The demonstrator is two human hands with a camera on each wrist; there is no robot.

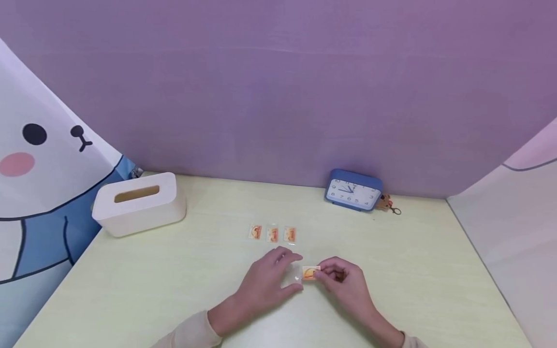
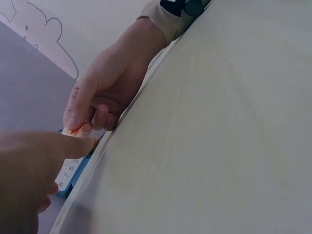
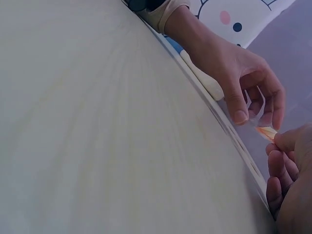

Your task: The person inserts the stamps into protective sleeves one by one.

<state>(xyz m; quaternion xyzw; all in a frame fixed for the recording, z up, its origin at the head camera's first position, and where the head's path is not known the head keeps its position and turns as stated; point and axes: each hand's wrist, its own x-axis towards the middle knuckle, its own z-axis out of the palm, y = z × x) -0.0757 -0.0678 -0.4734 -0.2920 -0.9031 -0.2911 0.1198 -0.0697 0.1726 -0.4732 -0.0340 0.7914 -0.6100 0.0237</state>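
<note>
Between thumb and fingertips, my right hand point(image 1: 348, 286) pinches a small orange-and-white stamp-like card point(image 1: 309, 272). Facing it, my left hand point(image 1: 266, 278) holds a small clear plastic sleeve point(image 3: 255, 117), its mouth spread between thumb and fingers. In the right wrist view the card's edge point(image 3: 266, 132) is at the sleeve's opening; how far inside it lies I cannot tell. Farther back on the table, three similar cards in clear sleeves lie in a row: a left one point(image 1: 255, 232), a middle one point(image 1: 272, 234) and a right one point(image 1: 289, 234).
A white tissue box point(image 1: 139, 205) stands at the table's back left. At the back right is a blue alarm clock point(image 1: 353, 190), with a small brown keychain figure point(image 1: 385, 202) beside it. A purple curtain point(image 1: 278, 96) hangs behind the pale table point(image 1: 130, 280).
</note>
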